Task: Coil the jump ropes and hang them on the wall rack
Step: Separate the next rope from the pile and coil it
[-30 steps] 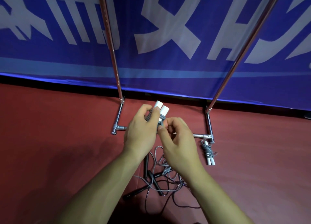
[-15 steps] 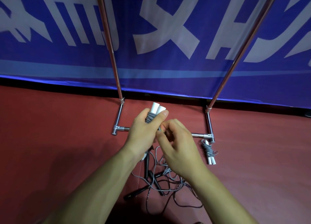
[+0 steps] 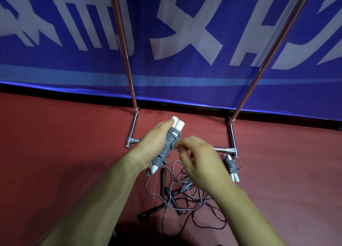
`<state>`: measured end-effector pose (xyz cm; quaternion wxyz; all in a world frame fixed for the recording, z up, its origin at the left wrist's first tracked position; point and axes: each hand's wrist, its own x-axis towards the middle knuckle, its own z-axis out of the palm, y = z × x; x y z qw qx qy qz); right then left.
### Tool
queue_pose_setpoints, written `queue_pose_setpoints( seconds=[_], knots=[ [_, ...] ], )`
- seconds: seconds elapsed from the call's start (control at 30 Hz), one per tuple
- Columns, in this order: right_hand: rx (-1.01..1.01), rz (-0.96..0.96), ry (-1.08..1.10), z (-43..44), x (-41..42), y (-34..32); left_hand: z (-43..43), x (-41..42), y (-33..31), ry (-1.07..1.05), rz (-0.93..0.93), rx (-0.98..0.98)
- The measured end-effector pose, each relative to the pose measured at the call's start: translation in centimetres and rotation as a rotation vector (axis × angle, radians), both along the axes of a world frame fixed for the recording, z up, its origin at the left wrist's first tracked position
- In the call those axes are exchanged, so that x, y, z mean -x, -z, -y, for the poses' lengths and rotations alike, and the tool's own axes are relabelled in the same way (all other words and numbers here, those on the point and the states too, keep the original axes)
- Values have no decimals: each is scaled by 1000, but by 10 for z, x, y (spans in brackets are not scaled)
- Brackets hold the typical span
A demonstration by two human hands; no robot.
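Observation:
My left hand [image 3: 150, 146] grips a jump rope bundle [image 3: 169, 146]: two white handles side by side with grey cord wound tightly round them. My right hand [image 3: 199, 159] pinches the grey cord at the bundle's right side. Below my hands a tangle of loose ropes [image 3: 177, 194] lies on the red floor, grey and dark cords with black handles. A second wound bundle [image 3: 232, 167] with white handles lies on the floor by the rack's right foot. The metal rack [image 3: 132, 129] stands against the wall; its top is out of view.
A blue banner with white lettering [image 3: 185, 33] covers the wall behind the rack's two upright poles. The rack's low crossbar [image 3: 224, 149] runs just beyond my hands. Red floor [image 3: 55, 144] spreads to both sides.
My left hand has turned the bundle so the wound grey cord now faces me. My right hand has shifted a little right, still at the cord.

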<state>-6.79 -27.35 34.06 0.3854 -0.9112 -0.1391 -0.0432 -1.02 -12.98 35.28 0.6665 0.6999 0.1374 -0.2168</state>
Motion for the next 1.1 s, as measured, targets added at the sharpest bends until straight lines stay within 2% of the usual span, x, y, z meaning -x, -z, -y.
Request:
queue_pose_setpoints(
  seconds=[0.17,0.3,0.37,0.43,0.5,0.57,0.7,0.8,0.93,1.1],
  knots=[
    [103,74,82,18,-6,-9,-14,1,1,202,-51,-114],
    [154,-155,-176,24,-6,-7,-18,3,4,371,-94,-106],
    [185,-208,-250,25,-7,-2,-19,4,7,419,-166,-89],
    [193,-203,-255,26,-8,4,-22,4,2,476,-284,18],
    [163,-203,-225,30,-9,5,-27,3,-7,495,-383,204],
    [52,-214,-171,35,-10,4,-36,-2,-15,452,-411,383],
    [-358,-332,-31,32,-10,-3,-48,-11,-22,378,-285,566],
    [-557,-434,119,24,-12,-4,-39,-11,-20,355,-136,451],
    [-640,-504,132,19,-14,-5,-10,-2,-14,243,216,143],
    [-607,-454,141,18,-13,-13,6,-2,-13,76,305,198]
  ],
)
